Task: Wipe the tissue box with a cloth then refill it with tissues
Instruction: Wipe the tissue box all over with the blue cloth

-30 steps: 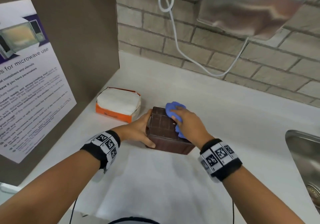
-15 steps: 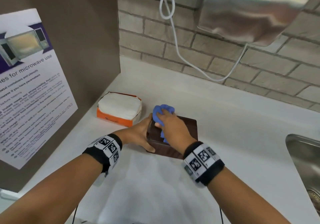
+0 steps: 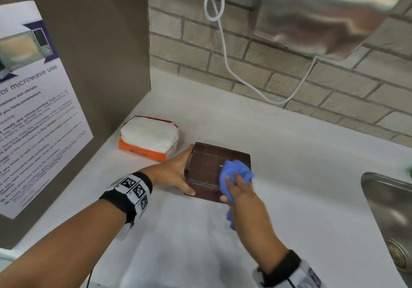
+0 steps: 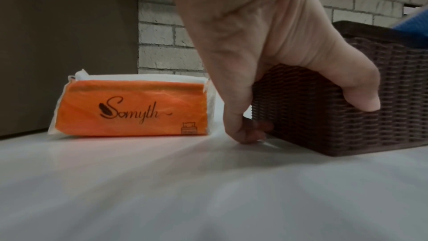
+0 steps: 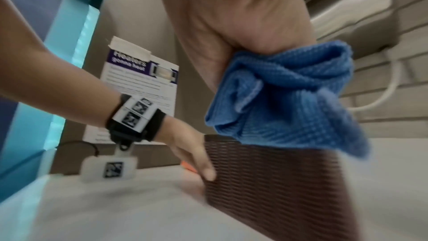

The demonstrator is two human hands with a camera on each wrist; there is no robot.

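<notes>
A dark brown woven tissue box stands on the white counter. My left hand grips its left side, thumb on the near face. A bunched blue cloth lies on the box's top right part, and my right hand holds it there. Left of the box sits an orange pack of white tissues, its top torn open.
A steel sink is set into the counter at the right. Above it, a metal hand dryer hangs on the brick wall with a white cable looping down. A brown panel with a microwave notice closes the left side.
My right hand has swept the blue cloth from the box's far left corner across the top to its right side. The left hand keeps its grip on the box.
</notes>
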